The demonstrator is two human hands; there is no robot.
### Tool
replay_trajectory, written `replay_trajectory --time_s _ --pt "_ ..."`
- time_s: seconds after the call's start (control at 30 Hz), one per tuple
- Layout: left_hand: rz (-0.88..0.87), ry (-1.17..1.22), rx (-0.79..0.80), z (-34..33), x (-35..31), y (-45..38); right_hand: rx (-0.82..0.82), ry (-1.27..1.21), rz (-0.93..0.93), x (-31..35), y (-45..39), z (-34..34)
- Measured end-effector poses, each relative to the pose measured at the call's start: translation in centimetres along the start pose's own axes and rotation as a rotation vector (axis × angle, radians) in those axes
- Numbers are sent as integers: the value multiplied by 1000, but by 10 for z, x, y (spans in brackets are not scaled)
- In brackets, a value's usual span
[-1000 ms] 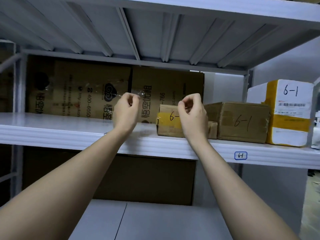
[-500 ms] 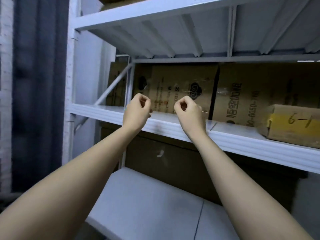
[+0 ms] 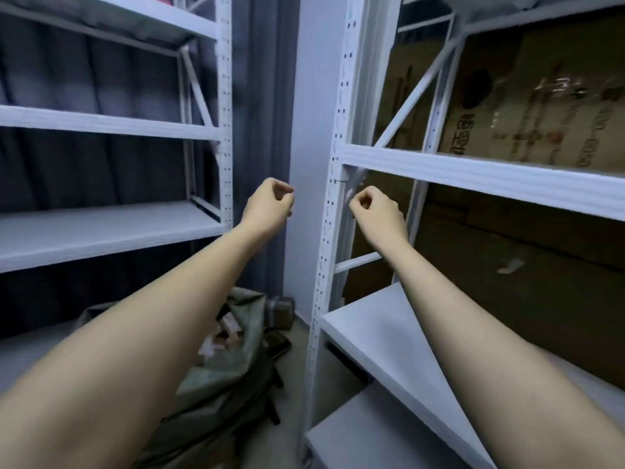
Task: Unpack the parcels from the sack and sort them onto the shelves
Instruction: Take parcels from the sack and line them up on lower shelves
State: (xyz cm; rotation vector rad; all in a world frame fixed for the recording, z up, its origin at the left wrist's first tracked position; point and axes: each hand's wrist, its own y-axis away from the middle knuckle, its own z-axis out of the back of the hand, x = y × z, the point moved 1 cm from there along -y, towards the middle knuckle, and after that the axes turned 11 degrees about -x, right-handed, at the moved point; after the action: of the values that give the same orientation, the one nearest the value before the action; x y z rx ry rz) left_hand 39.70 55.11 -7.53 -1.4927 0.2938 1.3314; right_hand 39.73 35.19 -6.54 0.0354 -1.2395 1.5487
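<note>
- We see our left hand (image 3: pixel 270 206) and right hand (image 3: pixel 377 211) raised mid-frame, forearms outstretched, each grip curled into a fist holding nothing.
- The sack (image 3: pixel 233 360) lies on the floor, lower centre, parcels (image 3: pixel 223 333) inside, between the shelves (image 3: pixel 473 170).

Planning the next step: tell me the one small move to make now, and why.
Probably lower both arms toward the open grey-green fabric sack on the floor. The left hand and right hand are curled and hold nothing, and parcels show inside its mouth.
</note>
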Motion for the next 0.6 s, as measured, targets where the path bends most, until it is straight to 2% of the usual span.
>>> replay_trajectory --time_s 0.33,0.6 --pt "398 -199 -118 108 209 -35 428 -99 -104 10 37 -237" --pt "694 -353 -70 125 350 -59 778 -82 -199 -27 49 -409"
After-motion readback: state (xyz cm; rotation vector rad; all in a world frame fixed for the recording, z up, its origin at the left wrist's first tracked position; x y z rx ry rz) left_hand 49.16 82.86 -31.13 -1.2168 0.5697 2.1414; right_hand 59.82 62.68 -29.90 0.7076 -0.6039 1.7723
